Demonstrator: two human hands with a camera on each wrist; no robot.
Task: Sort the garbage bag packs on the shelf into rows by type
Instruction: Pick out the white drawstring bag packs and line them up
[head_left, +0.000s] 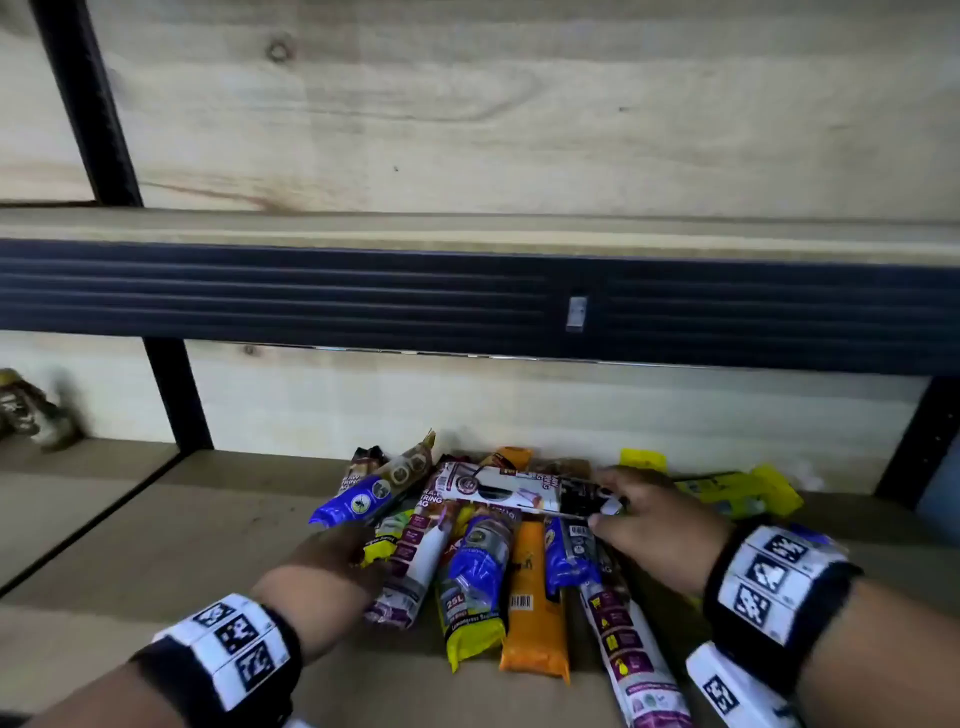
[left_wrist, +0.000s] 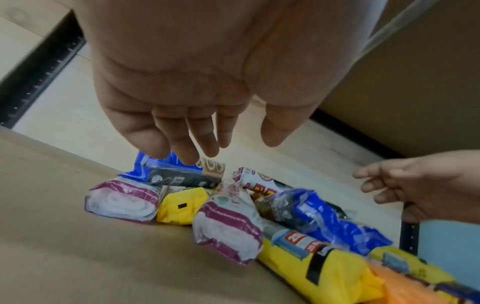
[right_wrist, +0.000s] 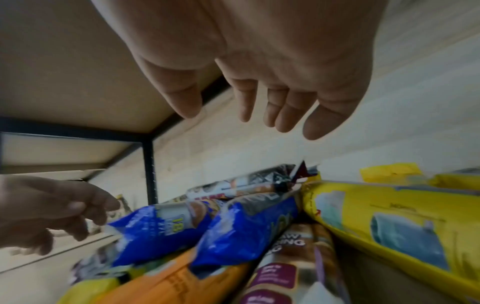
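A loose pile of garbage bag packs lies in the middle of the wooden shelf. It holds a blue pack, a white-and-purple pack, a yellow-and-blue 25L pack, an orange pack and a white-and-black pack lying crosswise on top. My left hand hovers at the pile's left side with fingers straight and empty. My right hand is spread by the crosswise pack's right end, and its fingers hold nothing.
Yellow packs lie at the back right against the wall. Low overhead runs the upper shelf's dark rail. A black post stands at the left, with a brownish item in the bay beyond it.
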